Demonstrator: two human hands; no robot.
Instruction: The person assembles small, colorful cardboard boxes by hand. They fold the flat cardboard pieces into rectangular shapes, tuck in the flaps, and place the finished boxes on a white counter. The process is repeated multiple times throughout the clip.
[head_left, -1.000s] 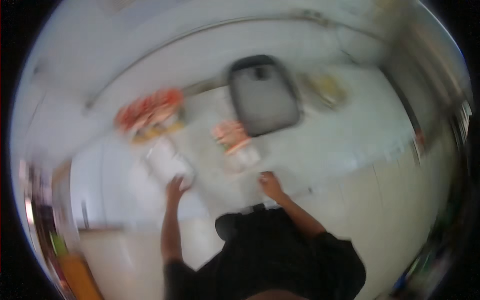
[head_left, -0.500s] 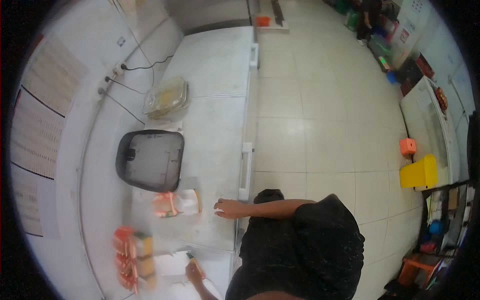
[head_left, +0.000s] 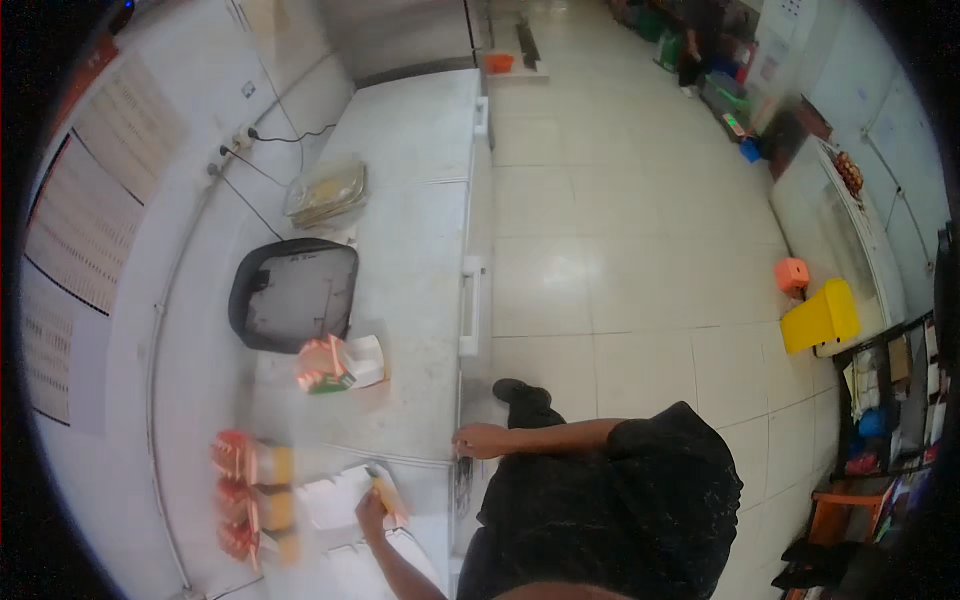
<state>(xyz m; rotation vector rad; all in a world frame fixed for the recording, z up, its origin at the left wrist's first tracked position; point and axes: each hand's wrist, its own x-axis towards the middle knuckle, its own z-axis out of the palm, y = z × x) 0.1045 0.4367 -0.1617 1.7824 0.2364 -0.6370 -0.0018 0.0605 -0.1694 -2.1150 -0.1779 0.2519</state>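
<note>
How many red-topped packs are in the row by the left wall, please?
3 show, left of the left hand: the top pack, the middle pack and the bottom pack. They are blurred; more may be hidden.

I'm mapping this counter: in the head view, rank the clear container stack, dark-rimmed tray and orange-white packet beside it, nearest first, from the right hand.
From the right hand:
1. Orange-white packet, up and left.
2. Dark-rimmed tray, just beyond the packet.
3. Clear container stack, beyond the tray.
</note>
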